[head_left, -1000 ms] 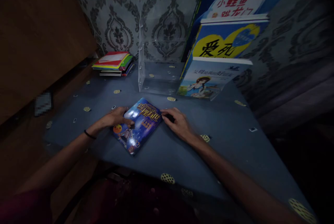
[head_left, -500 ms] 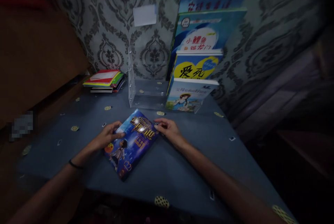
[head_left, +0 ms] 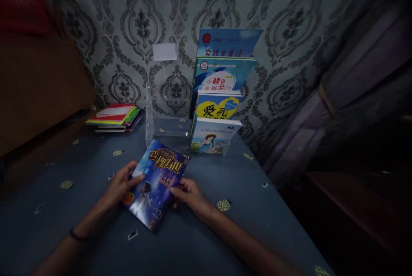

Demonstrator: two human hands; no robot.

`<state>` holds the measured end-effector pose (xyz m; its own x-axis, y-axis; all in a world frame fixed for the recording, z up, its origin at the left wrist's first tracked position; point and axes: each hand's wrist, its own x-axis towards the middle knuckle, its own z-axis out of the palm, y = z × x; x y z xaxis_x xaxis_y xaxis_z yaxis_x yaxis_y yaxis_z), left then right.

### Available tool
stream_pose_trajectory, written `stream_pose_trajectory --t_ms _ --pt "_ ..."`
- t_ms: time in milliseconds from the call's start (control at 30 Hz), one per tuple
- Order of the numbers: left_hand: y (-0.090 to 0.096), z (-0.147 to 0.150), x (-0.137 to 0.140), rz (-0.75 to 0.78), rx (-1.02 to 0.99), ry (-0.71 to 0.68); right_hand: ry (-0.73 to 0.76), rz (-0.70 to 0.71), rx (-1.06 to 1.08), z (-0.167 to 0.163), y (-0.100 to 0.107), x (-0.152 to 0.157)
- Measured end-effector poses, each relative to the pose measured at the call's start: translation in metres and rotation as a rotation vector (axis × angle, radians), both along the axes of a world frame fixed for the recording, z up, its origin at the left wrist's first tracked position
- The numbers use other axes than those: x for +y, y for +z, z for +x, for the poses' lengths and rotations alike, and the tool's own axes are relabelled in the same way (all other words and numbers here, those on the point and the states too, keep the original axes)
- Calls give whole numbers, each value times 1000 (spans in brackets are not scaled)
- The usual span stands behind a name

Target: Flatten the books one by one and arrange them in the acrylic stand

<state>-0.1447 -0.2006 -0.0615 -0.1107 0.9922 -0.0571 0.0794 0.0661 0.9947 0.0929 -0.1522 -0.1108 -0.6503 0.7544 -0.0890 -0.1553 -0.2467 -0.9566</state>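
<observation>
A blue paperback book point(head_left: 157, 183) with gold Chinese lettering and a cartoon figure on its cover is held tilted over the table, face up. My left hand point(head_left: 122, 183) grips its left edge, thumb on the cover and fingers underneath. On the right edge, my right hand point(head_left: 189, 194) pinches it with the thumb on the cover. Just beyond the book stands a clear acrylic rack point(head_left: 149, 117), whose left side holds no books. Its right side carries several upright books in tiers, the lowest a pale-blue book point(head_left: 214, 136) with a girl in a hat.
A stack of thin books point(head_left: 112, 117) lies at the back left of the blue-clothed table point(head_left: 225, 241). Patterned wallpaper point(head_left: 141, 22) rises behind, with a white label point(head_left: 165, 52) near the rack's top. A tied curtain point(head_left: 309, 121) hangs at the right.
My right hand has moved from the book's upper right corner down to its right edge and now grips it. The book looks more raised toward me. The camera view has shifted.
</observation>
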Motion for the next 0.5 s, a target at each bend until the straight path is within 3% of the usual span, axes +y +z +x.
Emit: stream_pose_trajectory --t_ms 233,500 --pt "-1 26 14 66 1 61 -117 217 -67 17 5 20" --pt "-14 54 18 -51 -258 31 -96 149 -109 45 8 20"
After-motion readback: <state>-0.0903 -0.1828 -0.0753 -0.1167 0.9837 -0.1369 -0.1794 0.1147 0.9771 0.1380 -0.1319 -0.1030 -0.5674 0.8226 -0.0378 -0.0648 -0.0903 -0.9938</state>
